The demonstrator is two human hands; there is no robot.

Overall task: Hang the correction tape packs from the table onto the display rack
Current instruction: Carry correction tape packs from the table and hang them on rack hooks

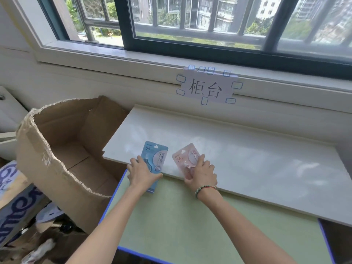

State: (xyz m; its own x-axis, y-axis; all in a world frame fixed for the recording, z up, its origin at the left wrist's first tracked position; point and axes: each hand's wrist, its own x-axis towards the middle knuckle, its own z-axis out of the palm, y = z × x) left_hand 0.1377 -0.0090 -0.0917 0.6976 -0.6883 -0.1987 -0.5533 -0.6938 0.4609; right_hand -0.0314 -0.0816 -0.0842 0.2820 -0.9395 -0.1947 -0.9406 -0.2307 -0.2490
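Observation:
A blue correction tape pack (153, 155) lies across the front edge of the white board (247, 159). My left hand (142, 173) grips its lower part, thumb along the right side. A pink correction tape pack (185, 157) lies flat on the board to the right. My right hand (202, 173) rests on its lower half, fingers curled over it and one finger pointing up along the pack. No display rack is in view.
The white board rests on a green table (190, 225) with a blue rim, under a window. A large open cardboard box (62, 149) stands to the left. A paper sign (206, 86) is taped to the wall. Clutter lies on the floor at lower left.

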